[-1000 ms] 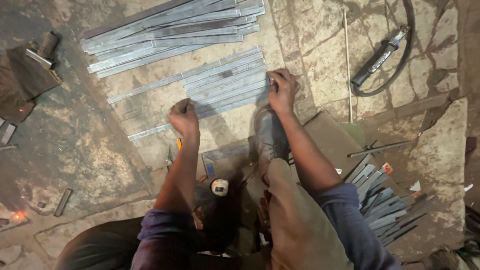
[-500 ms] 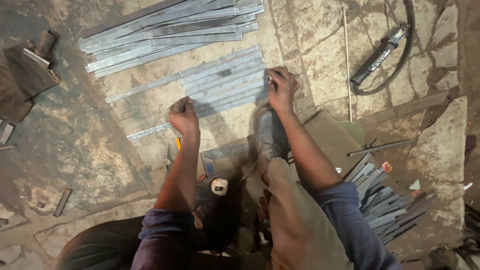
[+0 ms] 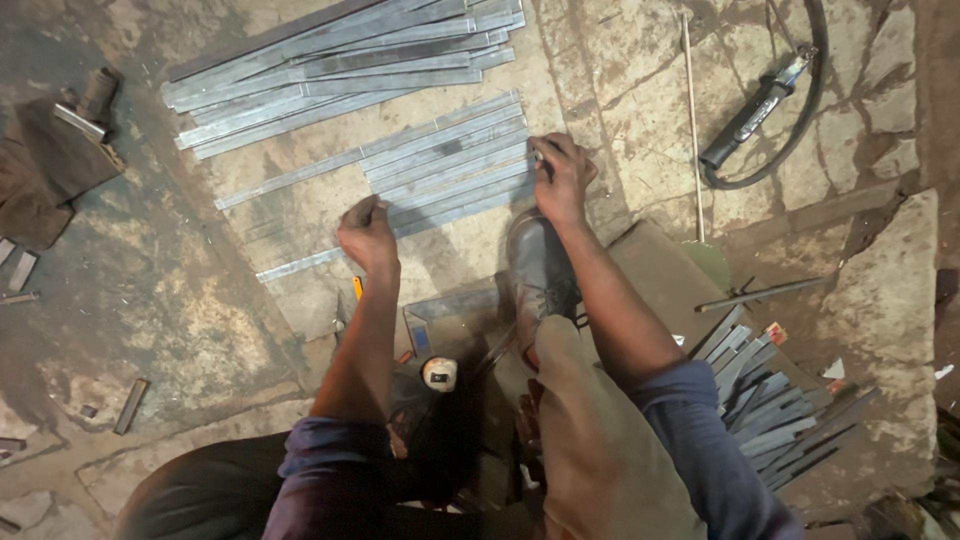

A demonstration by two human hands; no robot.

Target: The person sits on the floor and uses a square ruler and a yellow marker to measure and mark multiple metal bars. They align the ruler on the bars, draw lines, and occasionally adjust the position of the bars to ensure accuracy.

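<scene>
Stone floor [image 3: 620,90], cracked and stained, fills most of what we see, running out of frame on every side. On it, at the top, lies a long pile of grey metal strips [image 3: 330,60], its far edge cut off by the frame. Below it sits a shorter row of metal strips [image 3: 440,165], laid side by side, and this is where both hands work. A third heap of strips [image 3: 775,405] lies at lower right, partly hidden behind our right arm. Our boot [image 3: 540,275] rests just below the shorter row. A black-handled tool with a hose [image 3: 750,120] lies at upper right, the hose looping out of view. Our left hand [image 3: 368,232] is curled into a loose fist at the row's lower left corner; we cannot tell whether it grips a strip or only presses on it. Our right hand [image 3: 562,178] sits at the row's right end, fingers bent down over the strip ends, and what they pinch, if anything, is too small to make out. A small round pale object [image 3: 439,372] lies between our legs, unclear in kind.
</scene>
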